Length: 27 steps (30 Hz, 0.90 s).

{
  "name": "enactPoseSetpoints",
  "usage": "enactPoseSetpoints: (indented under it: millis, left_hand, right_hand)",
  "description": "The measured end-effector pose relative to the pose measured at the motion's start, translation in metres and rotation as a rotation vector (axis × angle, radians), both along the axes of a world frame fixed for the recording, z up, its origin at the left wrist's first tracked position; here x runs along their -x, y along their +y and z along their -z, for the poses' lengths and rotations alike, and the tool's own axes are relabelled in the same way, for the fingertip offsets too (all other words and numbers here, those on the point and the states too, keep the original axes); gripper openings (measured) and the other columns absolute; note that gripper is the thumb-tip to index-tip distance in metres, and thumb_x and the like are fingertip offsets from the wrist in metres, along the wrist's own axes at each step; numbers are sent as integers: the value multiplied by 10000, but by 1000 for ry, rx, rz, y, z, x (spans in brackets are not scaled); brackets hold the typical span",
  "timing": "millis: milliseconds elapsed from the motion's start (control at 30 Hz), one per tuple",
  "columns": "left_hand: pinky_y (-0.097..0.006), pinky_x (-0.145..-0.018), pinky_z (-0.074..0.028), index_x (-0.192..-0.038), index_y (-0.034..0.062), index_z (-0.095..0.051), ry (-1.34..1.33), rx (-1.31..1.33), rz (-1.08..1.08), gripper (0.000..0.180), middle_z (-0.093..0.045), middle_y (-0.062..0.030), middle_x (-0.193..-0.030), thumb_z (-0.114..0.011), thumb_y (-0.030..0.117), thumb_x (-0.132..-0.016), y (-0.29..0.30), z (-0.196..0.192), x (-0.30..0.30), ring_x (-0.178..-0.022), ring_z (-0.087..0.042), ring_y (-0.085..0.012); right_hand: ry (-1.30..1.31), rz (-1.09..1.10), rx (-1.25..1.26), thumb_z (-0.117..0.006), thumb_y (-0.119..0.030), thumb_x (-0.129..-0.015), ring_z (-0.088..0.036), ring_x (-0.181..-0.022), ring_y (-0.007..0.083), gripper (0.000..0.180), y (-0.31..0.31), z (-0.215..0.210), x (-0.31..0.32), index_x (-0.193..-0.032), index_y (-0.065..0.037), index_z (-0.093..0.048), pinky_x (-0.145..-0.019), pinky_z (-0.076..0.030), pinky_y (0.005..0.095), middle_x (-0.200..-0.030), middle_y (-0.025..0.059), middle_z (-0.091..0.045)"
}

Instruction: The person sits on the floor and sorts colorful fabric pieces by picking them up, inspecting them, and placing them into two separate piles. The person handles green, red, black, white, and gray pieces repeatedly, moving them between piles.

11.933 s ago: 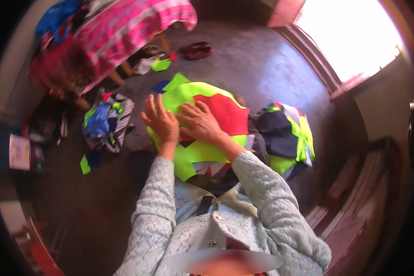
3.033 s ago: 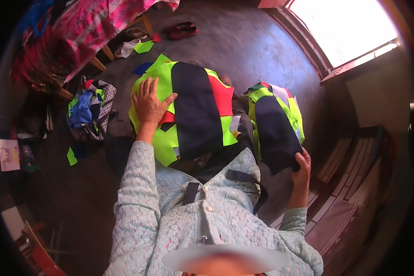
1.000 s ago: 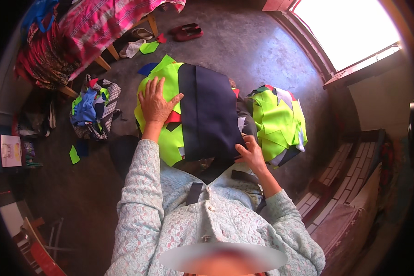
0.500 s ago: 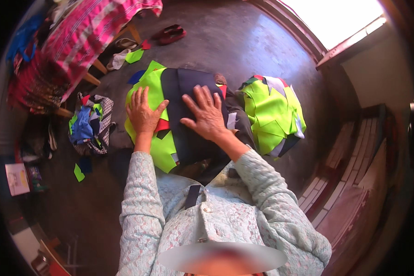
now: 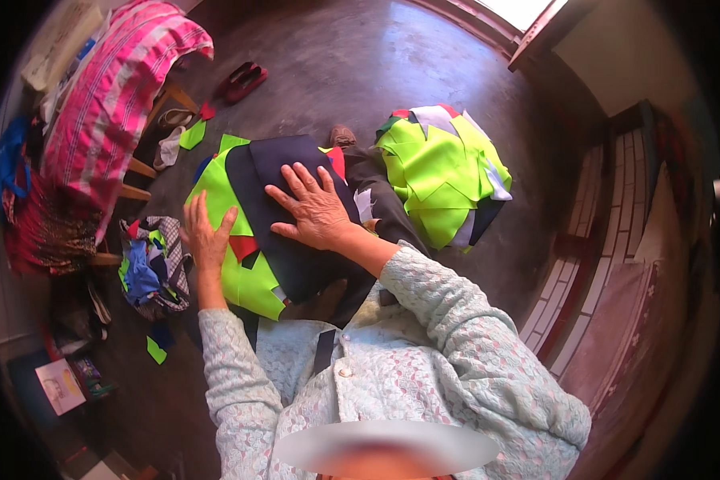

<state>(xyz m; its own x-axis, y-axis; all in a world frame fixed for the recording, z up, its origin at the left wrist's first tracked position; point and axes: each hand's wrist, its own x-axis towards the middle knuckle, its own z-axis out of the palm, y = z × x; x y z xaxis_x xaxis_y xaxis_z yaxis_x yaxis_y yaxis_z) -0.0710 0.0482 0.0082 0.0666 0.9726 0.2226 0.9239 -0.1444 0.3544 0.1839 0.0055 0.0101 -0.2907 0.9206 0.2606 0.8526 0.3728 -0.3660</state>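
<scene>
The right hand lies flat, fingers spread, on a dark navy fabric piece, gripping nothing. The left hand presses open-palmed on the neon-green fabric stack beneath it, at the navy piece's left edge. Both rest on the person's lap. A second neon-green pile sits on the floor to the right, a scrap heap to the left.

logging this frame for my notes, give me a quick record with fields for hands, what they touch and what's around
left hand: flat on neon green fabric piece
right hand: flat, fingers spread, on dark navy fabric panel
beside, right: pile of neon green fabric cut pieces
beside, left: small heap of mixed cloth scraps
far left: pink striped cloth
surface: dark floor
</scene>
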Motion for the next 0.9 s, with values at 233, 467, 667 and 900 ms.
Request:
enactPoseSetpoints:
  millis: [233, 467, 667, 900]
  left_hand:
    - [-613, -1116, -135, -1418, 147, -448, 115, -89, 183, 648, -342, -102, -1525, -468, 577, -934, -29, -42, -71, -1442, -247, -303]
    - [-564, -1140, -140, -1469, 214, -377, 210, 0, 191, 569, -289, -70, -1556, -404, 503, -980, -48, -2, -92, -1450, -226, -286]
    - [-565, -1127, -185, -1458, 216, -388, 236, -73, 189, 556, -313, -68, -1541, -450, 471, -968, -49, -2, -94, -1430, -268, -288]
    - [-564, -1125, -190, -1455, 219, -393, 239, -68, 193, 554, -318, -66, -1539, -463, 464, -963, -47, -4, -94, -1428, -273, -283]
  right_hand:
    - [61, -5, -32, -495, -586, -889, -229, -1443, 305, 658, 0, 2, -1, -1434, -223, -434, -1153, -103, 538, -1539, 135, -299]
    - [677, -100, 51, -600, 101, -793, -482, -1280, 296, 490, -8, -46, -83, -1250, -76, -582, -1044, -423, 373, -1355, 134, -508]
    - [22, 234, 51, -676, -43, -748, -497, -1252, 285, 512, -37, -13, -229, -1245, -133, -588, -998, -425, 408, -1316, 98, -552]
    - [-258, 269, 206, -701, -85, -723, -397, -1362, 246, 560, -56, 35, -262, -1267, -127, -573, -1053, -361, 439, -1402, 79, -489]
